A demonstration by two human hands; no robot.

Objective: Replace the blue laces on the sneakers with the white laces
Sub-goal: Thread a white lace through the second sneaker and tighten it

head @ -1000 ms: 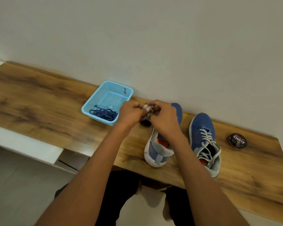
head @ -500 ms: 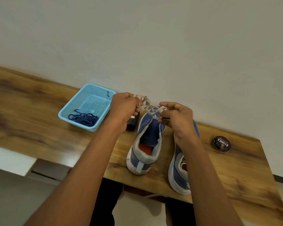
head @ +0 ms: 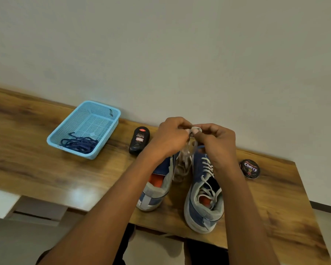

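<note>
Nearest, on the bench [head: 46, 169], the right sneaker [head: 203, 196] is already laced white; the left sneaker [head: 157, 184] has none. Above them the left hand [head: 170, 137] and right hand [head: 216, 142] each pinch the white lace [head: 185, 157], untangling it. Next: find an end and thread the lowest eyelets. Farther back, the blue laces [head: 78, 145] lie in the basket [head: 111, 111].

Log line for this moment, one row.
left hand: holds white lace | right hand: holds it | right sneaker: laced | blue laces: basket
</note>
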